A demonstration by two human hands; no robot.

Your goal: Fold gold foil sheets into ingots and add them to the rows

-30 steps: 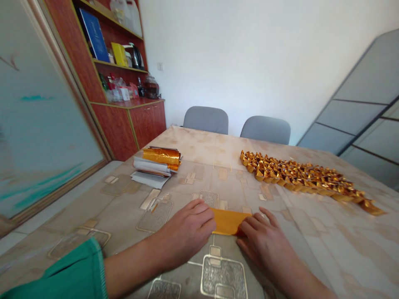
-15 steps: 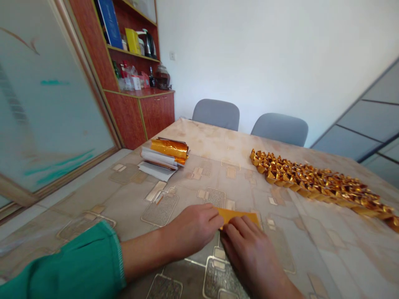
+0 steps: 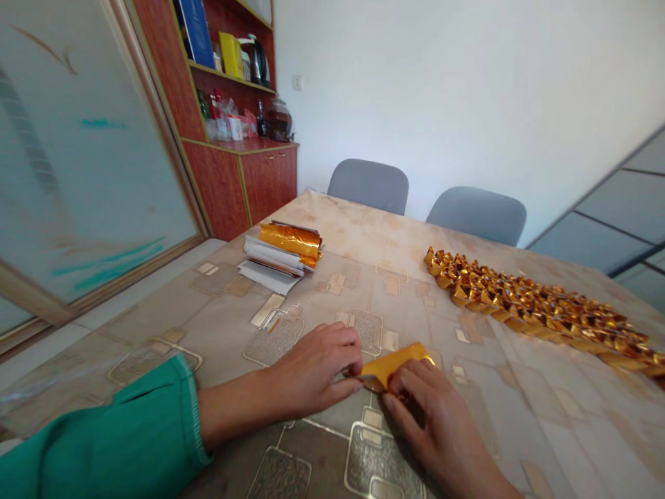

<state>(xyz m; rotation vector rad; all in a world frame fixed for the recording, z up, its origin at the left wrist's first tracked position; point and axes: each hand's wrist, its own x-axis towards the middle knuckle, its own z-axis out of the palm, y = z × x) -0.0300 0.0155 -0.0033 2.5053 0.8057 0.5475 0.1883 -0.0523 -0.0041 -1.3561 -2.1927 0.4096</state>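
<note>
A small folded piece of gold foil paper [image 3: 397, 362] is held between my two hands, low over the patterned tablecloth [image 3: 332, 443]. My left hand [image 3: 322, 364], at the end of a green sleeve, pinches its left end between thumb and fingers. My right hand [image 3: 431, 409] grips the near right side, fingers curled over it and thumb below. The fingers hide part of the paper's lower edge. To the right lie rows of folded gold paper pieces [image 3: 540, 305], joined closely together. A stack of gold and white foil sheets [image 3: 285, 253] rests farther off on the left.
Two grey chairs [image 3: 368, 186] stand behind the far table edge. A red-brown cabinet [image 3: 267, 184] with bottles, a kettle [image 3: 258, 62] and a glass jar [image 3: 279, 119] is at the back left. A frosted glass door [image 3: 104, 152] stands on the left.
The gold paper has been lifted and tilted, its right end now higher. My hands have shifted their grips on it and moved slightly apart. The whole view has swung a little left.
</note>
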